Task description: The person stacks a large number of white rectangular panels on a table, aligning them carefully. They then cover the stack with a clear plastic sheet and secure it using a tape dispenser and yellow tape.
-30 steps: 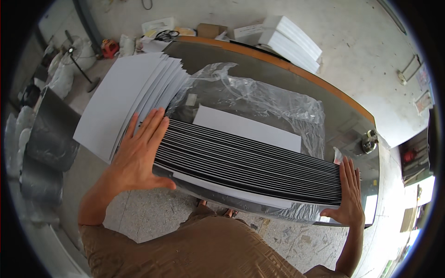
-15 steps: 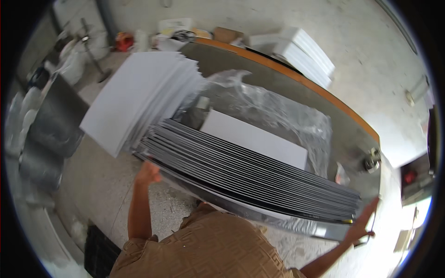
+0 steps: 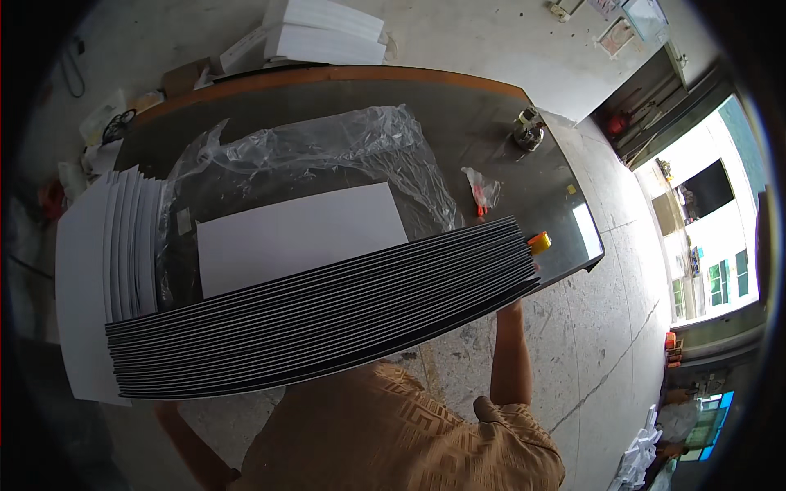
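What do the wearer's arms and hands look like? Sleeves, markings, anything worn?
Short brown sleeve on the right, matching the brown shirt with its tonal, blocky geometric pattern. Forearms bare; no cables, watch or markings visible on them. Left hand and right hand mostly hidden by the stack, so shape unclear.

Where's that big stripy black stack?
In the head view, the stripy black stack stretches across the lower part, a little left of centre, in front of the flat white sheet, its left end beside the pile of white sheets.
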Demonstrator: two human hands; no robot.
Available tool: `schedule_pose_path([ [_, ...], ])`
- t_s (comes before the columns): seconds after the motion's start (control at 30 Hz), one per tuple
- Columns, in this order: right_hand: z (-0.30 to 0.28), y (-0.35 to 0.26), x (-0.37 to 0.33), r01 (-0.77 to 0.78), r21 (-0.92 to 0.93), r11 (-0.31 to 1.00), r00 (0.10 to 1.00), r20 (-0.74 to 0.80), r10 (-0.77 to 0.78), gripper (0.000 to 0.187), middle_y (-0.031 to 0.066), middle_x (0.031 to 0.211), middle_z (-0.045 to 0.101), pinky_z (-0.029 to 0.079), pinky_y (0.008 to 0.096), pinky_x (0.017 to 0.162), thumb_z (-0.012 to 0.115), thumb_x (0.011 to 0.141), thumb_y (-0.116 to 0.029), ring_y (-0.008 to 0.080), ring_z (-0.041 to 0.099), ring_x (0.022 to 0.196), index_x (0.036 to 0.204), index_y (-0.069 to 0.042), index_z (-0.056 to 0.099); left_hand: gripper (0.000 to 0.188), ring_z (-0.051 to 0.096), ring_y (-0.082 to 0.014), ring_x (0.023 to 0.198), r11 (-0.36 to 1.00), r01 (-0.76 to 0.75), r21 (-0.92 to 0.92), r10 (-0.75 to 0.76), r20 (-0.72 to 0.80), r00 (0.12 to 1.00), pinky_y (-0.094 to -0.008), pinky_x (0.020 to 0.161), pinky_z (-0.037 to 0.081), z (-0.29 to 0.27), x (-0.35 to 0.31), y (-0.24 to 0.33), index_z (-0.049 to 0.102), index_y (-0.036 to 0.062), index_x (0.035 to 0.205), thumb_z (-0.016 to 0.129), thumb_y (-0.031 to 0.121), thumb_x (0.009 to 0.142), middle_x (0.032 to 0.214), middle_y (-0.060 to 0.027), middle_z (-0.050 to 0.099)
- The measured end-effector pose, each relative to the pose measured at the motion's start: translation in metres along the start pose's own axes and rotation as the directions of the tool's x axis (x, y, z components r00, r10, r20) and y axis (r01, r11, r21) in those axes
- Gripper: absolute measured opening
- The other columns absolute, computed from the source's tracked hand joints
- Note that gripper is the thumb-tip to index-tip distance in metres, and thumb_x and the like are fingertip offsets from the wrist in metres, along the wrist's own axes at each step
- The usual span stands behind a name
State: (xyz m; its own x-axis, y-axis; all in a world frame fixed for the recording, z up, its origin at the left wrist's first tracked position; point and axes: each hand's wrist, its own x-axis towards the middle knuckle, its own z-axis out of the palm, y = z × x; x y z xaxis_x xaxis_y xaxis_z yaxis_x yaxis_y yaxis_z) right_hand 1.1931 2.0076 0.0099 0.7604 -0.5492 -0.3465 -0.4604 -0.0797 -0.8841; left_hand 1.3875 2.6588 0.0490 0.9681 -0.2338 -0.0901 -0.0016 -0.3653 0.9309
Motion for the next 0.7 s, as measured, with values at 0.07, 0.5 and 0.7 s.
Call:
schedule_pose_path([
  [0.07,-0.007,0.003,-0.010,-0.001,-0.030,1.000,1.000,0.008,0.001,0.080,0.0157,0.134,0.035,0.022,0.0415,0.103,0.038,0.079,-0.062,0.0250,0.031,0.127,0.132,-0.002,0.030,0.090,0.043,-0.0271,0.109,1.000,0.006,0.026,-0.006,0.011,1.000,-0.0404,0.093,0.034,-0.002,-0.008,0.001,0.042,0.0035,0.123,0.072,0.056,0.056,0.121,-0.0140,0.045],
  [0.5,-0.081,0.036,-0.040,-0.020,-0.031,0.999,0.989,0.146,0.025,0.061,0.0158,0.121,0.045,0.035,0.0420,0.093,0.055,0.080,-0.046,0.0236,0.042,0.116,0.119,0.000,0.043,0.062,0.060,-0.0262,0.090,0.938,-0.078,0.339,0.021,0.170,0.985,-0.0378,0.080,0.049,0.001,-0.030,0.043,0.063,0.0059,0.108,0.084,0.036,0.059,0.102,-0.0112,0.063],
  [0.7,-0.062,0.032,-0.022,0.041,-0.097,0.994,0.984,0.177,-0.023,0.053,0.0159,0.115,0.050,0.041,0.0422,0.088,0.062,0.080,-0.038,0.0230,0.047,0.111,0.113,0.001,0.049,0.051,0.062,-0.0262,0.093,0.903,-0.066,0.424,-0.008,0.171,0.985,-0.0376,0.081,0.051,-0.005,-0.029,0.043,0.069,0.0085,0.105,0.083,0.035,0.064,0.104,-0.0114,0.066],
])
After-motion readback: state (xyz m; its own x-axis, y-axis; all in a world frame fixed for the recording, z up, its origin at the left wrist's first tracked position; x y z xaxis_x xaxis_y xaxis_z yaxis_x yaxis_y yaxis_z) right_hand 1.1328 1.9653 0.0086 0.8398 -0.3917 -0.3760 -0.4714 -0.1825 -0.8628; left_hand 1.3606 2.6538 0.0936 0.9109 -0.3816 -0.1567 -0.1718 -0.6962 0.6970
